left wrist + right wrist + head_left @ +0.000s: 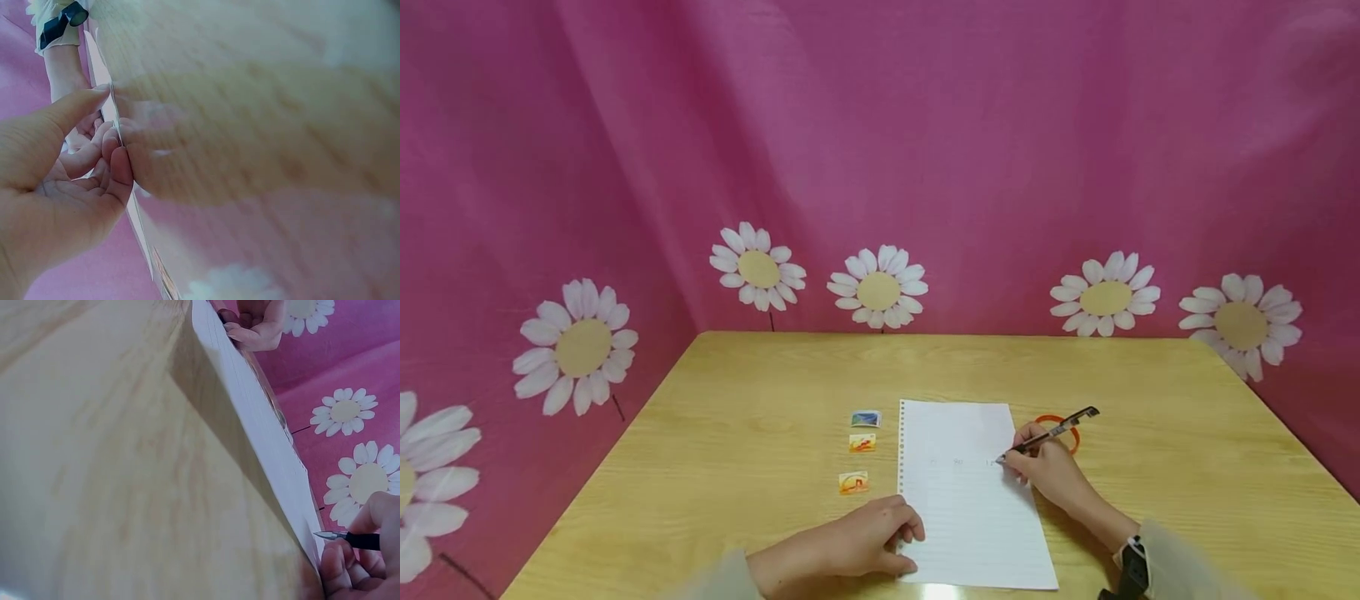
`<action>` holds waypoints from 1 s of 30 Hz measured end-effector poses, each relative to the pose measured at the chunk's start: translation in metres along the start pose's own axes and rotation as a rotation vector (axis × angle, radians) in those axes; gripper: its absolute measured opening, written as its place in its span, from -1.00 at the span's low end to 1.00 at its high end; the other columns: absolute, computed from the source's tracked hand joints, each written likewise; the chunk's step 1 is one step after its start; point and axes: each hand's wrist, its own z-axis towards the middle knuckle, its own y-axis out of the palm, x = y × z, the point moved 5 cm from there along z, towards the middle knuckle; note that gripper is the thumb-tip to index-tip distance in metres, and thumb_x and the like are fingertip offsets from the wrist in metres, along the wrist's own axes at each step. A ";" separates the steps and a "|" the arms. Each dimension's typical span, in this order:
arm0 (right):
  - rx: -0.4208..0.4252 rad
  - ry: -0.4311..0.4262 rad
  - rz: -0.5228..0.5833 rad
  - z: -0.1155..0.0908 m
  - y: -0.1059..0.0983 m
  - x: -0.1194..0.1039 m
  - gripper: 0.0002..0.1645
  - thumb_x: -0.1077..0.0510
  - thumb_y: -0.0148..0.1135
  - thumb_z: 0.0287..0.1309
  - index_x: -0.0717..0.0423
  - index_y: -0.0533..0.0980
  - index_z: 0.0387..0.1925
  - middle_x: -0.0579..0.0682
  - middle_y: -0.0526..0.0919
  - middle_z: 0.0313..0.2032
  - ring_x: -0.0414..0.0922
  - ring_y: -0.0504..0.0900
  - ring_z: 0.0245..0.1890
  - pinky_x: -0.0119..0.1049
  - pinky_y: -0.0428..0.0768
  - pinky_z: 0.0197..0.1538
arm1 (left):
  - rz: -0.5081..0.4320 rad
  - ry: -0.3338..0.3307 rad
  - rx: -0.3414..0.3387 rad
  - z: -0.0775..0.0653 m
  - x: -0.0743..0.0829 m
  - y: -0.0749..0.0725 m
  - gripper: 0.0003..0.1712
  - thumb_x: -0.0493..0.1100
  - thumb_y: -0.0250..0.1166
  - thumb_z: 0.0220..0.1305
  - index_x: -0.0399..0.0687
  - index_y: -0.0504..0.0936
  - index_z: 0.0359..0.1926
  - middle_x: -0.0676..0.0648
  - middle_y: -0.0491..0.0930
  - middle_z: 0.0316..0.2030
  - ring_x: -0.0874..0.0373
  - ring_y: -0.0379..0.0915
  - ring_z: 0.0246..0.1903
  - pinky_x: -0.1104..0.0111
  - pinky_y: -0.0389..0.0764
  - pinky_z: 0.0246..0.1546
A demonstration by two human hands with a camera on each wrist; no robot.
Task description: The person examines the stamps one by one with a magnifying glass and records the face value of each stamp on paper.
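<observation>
A lined sheet of paper (966, 517) with punched holes along its left side lies on the table. My right hand (1051, 471) pinches a black pen (1060, 427), whose tip touches the sheet beside a few faint marks in its upper half. In the right wrist view, the pen's silver tip (325, 535) points at the paper (250, 419). My left hand (874, 536) rests on the sheet's lower left edge, thumb and fingers loosely bent. The left wrist view shows that hand (75, 169) with its fingertips against the surface.
Left of the sheet lie three small coloured cards: a blue one (867, 419) and two yellow-orange ones, the upper (862, 443) and the lower (853, 482). An orange-red ring (1077, 440) lies behind the right hand. A pink curtain with daisies (880, 167) surrounds the wooden table (737, 433).
</observation>
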 end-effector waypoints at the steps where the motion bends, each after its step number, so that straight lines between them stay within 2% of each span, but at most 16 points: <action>1: 0.015 -0.002 -0.007 0.002 -0.002 -0.001 -0.80 0.29 0.18 0.11 0.27 0.36 -0.26 -0.05 0.48 -0.52 -0.26 0.48 -0.58 -0.42 0.52 -0.47 | 0.013 0.003 0.003 0.002 0.000 -0.002 -0.74 -0.14 0.40 0.21 -0.07 0.56 -0.13 0.15 0.41 -0.32 0.50 0.19 -0.36 0.67 0.38 -0.25; 4: 0.015 0.017 -0.019 0.001 -0.007 0.002 -0.79 0.29 0.18 0.11 0.26 0.36 -0.25 -0.05 0.47 -0.51 -0.25 0.48 -0.58 -0.41 0.52 -0.48 | 0.010 0.017 -0.011 0.007 0.002 -0.002 -0.74 -0.14 0.39 0.21 -0.09 0.56 -0.12 0.13 0.42 -0.32 0.50 0.19 -0.36 0.67 0.38 -0.23; 9: -0.030 0.044 -0.012 -0.004 -0.003 0.008 -0.78 0.29 0.20 0.08 0.27 0.36 -0.26 -0.06 0.47 -0.52 -0.25 0.47 -0.57 -0.41 0.53 -0.48 | -0.009 0.018 -0.028 0.004 0.001 0.005 -0.74 -0.14 0.39 0.22 -0.09 0.56 -0.12 0.15 0.42 -0.32 0.52 0.18 -0.37 0.68 0.38 -0.24; 20: -0.022 0.012 0.004 0.003 -0.001 0.001 -0.79 0.29 0.20 0.11 0.31 0.38 -0.25 -0.05 0.50 -0.49 -0.25 0.48 -0.58 -0.40 0.53 -0.46 | 0.011 0.009 -0.001 0.000 0.001 -0.003 -0.73 -0.14 0.39 0.22 -0.09 0.56 -0.11 0.14 0.41 -0.31 0.52 0.18 -0.37 0.69 0.38 -0.22; 30: -0.020 0.012 0.001 0.005 0.002 -0.001 -0.80 0.30 0.19 0.14 0.30 0.38 -0.24 -0.05 0.50 -0.50 -0.26 0.48 -0.57 -0.41 0.53 -0.47 | 0.023 0.001 0.000 -0.002 0.000 -0.004 -0.74 -0.14 0.39 0.21 -0.08 0.56 -0.11 0.15 0.40 -0.31 0.54 0.17 -0.37 0.70 0.38 -0.22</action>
